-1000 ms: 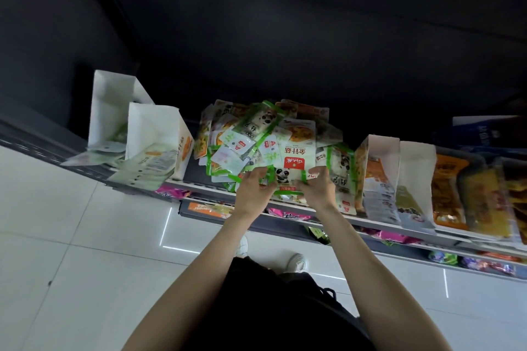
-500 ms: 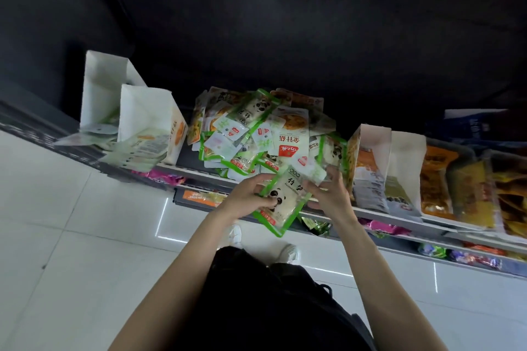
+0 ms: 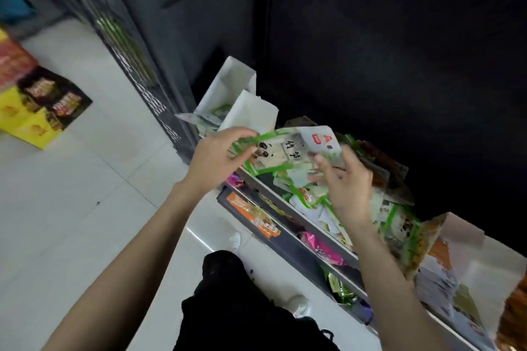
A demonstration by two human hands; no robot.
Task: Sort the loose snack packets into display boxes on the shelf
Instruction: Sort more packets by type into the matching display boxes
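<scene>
My left hand [image 3: 218,155] grips the left end of a green-edged panda snack packet [image 3: 285,151], lifted above the shelf. My right hand [image 3: 346,184] is at the packet's right end, fingers loosely bent against its lower edge. Below and right of the hands lies a heap of loose snack packets [image 3: 316,199] on the shelf. Two white display boxes [image 3: 251,114] stand just left of the held packet, with flat packets inside. Another white display box [image 3: 467,259] stands at the right end of the heap.
The shelf's front rail [image 3: 299,216] runs diagonally, with lower shelves of orange and pink packets [image 3: 322,248] beneath it. Yellow and black cartons [image 3: 37,105] sit on the white tiled floor at far left. A dark shelving unit [image 3: 137,60] runs back along the aisle.
The packet has been raised and carried left toward the white boxes. The head camera has swung left, so the shelf now runs diagonally and the floor cartons have come into view.
</scene>
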